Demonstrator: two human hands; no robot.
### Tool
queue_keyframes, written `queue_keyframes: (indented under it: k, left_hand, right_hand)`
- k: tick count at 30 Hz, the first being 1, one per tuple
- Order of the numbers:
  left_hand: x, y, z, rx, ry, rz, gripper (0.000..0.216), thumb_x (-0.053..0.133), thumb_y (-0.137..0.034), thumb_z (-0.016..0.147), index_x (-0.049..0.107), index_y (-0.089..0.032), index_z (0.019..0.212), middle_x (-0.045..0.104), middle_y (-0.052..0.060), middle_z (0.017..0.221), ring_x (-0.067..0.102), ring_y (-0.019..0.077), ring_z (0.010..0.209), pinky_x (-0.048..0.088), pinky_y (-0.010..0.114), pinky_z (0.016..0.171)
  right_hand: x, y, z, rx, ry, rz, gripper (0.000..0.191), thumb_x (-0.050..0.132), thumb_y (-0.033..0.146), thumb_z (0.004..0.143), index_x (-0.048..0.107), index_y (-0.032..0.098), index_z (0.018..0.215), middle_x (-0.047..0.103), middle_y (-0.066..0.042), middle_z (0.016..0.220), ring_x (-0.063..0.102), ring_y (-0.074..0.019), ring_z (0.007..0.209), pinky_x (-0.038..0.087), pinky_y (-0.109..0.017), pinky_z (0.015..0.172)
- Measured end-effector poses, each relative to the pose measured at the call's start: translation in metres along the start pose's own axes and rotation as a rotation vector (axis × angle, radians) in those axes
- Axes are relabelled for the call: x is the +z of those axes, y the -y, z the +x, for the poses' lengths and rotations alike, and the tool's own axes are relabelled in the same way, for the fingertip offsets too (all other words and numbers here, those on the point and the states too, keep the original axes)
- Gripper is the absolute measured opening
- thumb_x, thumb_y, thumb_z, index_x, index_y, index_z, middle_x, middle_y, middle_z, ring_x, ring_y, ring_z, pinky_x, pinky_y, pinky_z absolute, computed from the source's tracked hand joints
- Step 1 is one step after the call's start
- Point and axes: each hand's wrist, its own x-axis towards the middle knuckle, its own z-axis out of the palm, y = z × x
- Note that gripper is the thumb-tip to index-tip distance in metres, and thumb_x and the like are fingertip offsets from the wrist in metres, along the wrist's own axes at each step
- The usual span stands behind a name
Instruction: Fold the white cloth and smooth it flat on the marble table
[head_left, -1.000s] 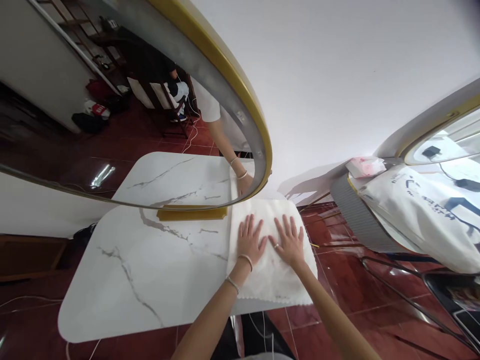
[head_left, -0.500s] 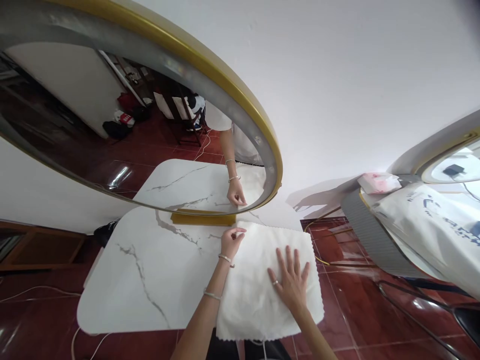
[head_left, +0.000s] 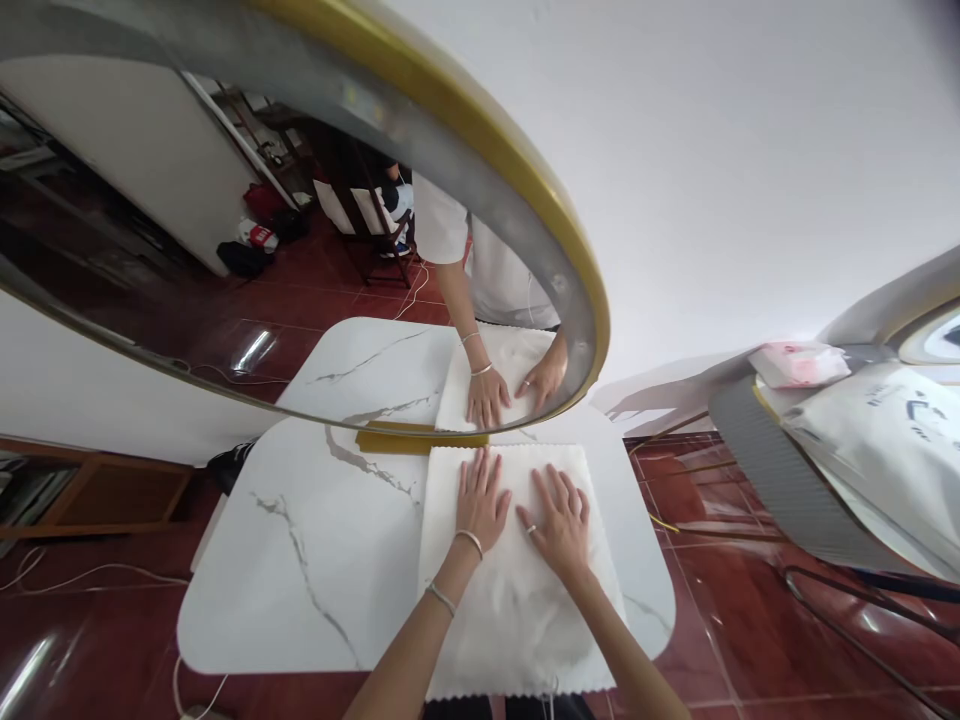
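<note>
A white cloth piece with zigzag-cut edges [head_left: 525, 620] lies on the marble-patterned tabletop [head_left: 247, 570], its near edge reaching over the front of the table. My left hand [head_left: 481, 500] rests flat on the upper left of the cloth, fingers stretched toward the mirror. On the upper right my right hand [head_left: 561, 525], with a ring, lies with its fingers spread and slightly bent. A thin white cord [head_left: 553, 690] hangs at the cloth's near edge. Neither hand grips anything. Both hands also show in the mirror.
A large gold-framed mirror [head_left: 589, 250] leans over the table's far side, on a gold base [head_left: 382, 440]. To the right, a grey-sided table [head_left: 780, 480] holds a pink-white tissue pack [head_left: 799, 364] and a white printed bag [head_left: 892, 450]. A white cable [head_left: 112, 568] runs across the floor.
My left hand has gone from pinching at the cloth's upper left corner to lying flat on it. The cloth has shifted left and straightened, and my right hand has moved slightly up and left.
</note>
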Motion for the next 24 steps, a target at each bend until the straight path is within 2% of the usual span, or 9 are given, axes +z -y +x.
queue_keyframes:
  k: [2, 5, 10, 15, 18, 21, 24]
  left_hand:
    - [-0.003, 0.014, -0.002, -0.018, -0.013, 0.009, 0.065, 0.038, -0.03, 0.094, 0.014, -0.015, 0.152, 0.024, 0.013, 0.157, 0.018, 0.027, 0.146, 0.02, 0.053, 0.116]
    - [-0.011, 0.039, -0.009, -0.035, -0.025, 0.018, 0.067, 0.038, -0.03, 0.095, 0.009, -0.014, 0.153, 0.023, 0.013, 0.157, 0.017, 0.0262, 0.146, 0.02, 0.05, 0.117]
    - [-0.029, 0.097, -0.025, -0.072, -0.03, 0.034, 0.067, 0.039, -0.033, 0.094, 0.011, -0.015, 0.153, 0.024, 0.013, 0.157, 0.02, 0.0259, 0.145, 0.02, 0.048, 0.117]
    - [-0.049, 0.168, -0.036, -0.129, -0.052, 0.056, 0.065, 0.04, -0.035, 0.095, 0.016, -0.015, 0.152, 0.026, 0.014, 0.156, 0.022, 0.027, 0.145, 0.024, 0.05, 0.116]
    - [-0.056, 0.198, -0.04, -0.145, -0.085, 0.057, 0.064, 0.042, -0.036, 0.094, 0.021, -0.013, 0.151, 0.027, 0.016, 0.155, 0.023, 0.0302, 0.144, 0.027, 0.053, 0.114]
    - [-0.054, 0.203, -0.039, -0.089, -0.137, 0.01, 0.055, 0.042, -0.031, 0.095, 0.033, -0.014, 0.146, 0.031, 0.016, 0.153, 0.025, 0.0304, 0.143, 0.032, 0.051, 0.112]
    - [-0.047, 0.178, -0.031, 0.066, -0.131, -0.08, 0.046, 0.037, -0.02, 0.095, 0.043, -0.019, 0.141, 0.047, 0.011, 0.144, 0.035, 0.0234, 0.139, 0.038, 0.043, 0.11]
  right_hand:
    - [0.0, 0.006, 0.005, -0.021, -0.004, -0.014, 0.061, 0.037, 0.05, 0.095, 0.028, 0.024, 0.15, 0.03, -0.009, 0.155, 0.02, -0.0271, 0.144, 0.012, -0.052, 0.115]
    - [0.002, 0.031, 0.008, -0.042, 0.028, -0.025, 0.062, 0.034, 0.048, 0.096, 0.021, 0.024, 0.152, 0.023, -0.01, 0.157, 0.014, -0.0278, 0.146, 0.007, -0.056, 0.115]
    - [0.011, 0.094, 0.015, -0.075, 0.067, 0.011, 0.06, 0.031, 0.045, 0.097, 0.018, 0.024, 0.152, 0.017, -0.01, 0.158, 0.009, -0.0262, 0.147, 0.006, -0.055, 0.115]
    - [0.027, 0.16, 0.036, -0.185, 0.04, 0.083, 0.059, 0.036, 0.041, 0.097, 0.023, 0.021, 0.151, 0.014, -0.011, 0.159, 0.008, -0.0258, 0.147, 0.009, -0.051, 0.116]
    - [0.038, 0.188, 0.048, -0.2, 0.016, 0.123, 0.06, 0.037, 0.043, 0.096, 0.022, 0.023, 0.151, 0.016, -0.01, 0.159, 0.009, -0.0261, 0.147, 0.009, -0.05, 0.116]
    - [0.042, 0.196, 0.053, -0.165, -0.005, 0.147, 0.057, 0.037, 0.043, 0.097, 0.025, 0.027, 0.15, 0.02, -0.007, 0.158, 0.013, -0.0237, 0.146, 0.011, -0.047, 0.116]
    - [0.039, 0.179, 0.051, -0.085, -0.021, 0.138, 0.054, 0.037, 0.044, 0.097, 0.03, 0.03, 0.148, 0.023, -0.006, 0.157, 0.016, -0.0224, 0.146, 0.014, -0.046, 0.116]
